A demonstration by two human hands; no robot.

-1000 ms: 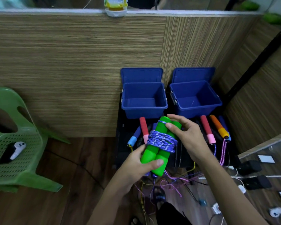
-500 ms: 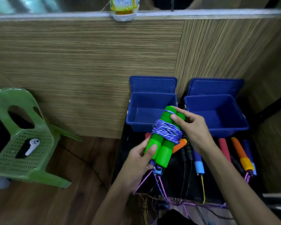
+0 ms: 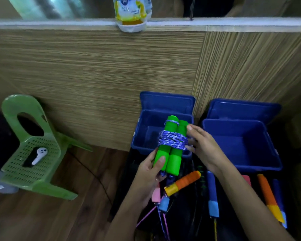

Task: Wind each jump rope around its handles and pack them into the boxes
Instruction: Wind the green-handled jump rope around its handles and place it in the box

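Observation:
A jump rope with two green handles [image 3: 174, 162] has its purple-blue cord [image 3: 172, 140] wound around the middle. My left hand [image 3: 150, 173] grips the handles' lower ends. My right hand [image 3: 202, 146] holds the upper right side, fingers against the cord and the top of a handle. The bundle hangs over the front rim of the left blue box [image 3: 146, 134]. A second open blue box [image 3: 241, 145] stands to the right. Both boxes look empty inside.
Loose jump ropes lie on a black surface below: an orange-yellow handle [image 3: 182, 182], blue handles [image 3: 212, 193], a pink handle [image 3: 155, 195], another orange handle [image 3: 268, 195]. A green plastic chair [image 3: 31, 146] with a white controller stands left. A wood-panel wall rises behind the boxes.
Both hands carried the wound green rope up and forward, from above the loose ropes to the left box's front rim. The camera view shifted closer.

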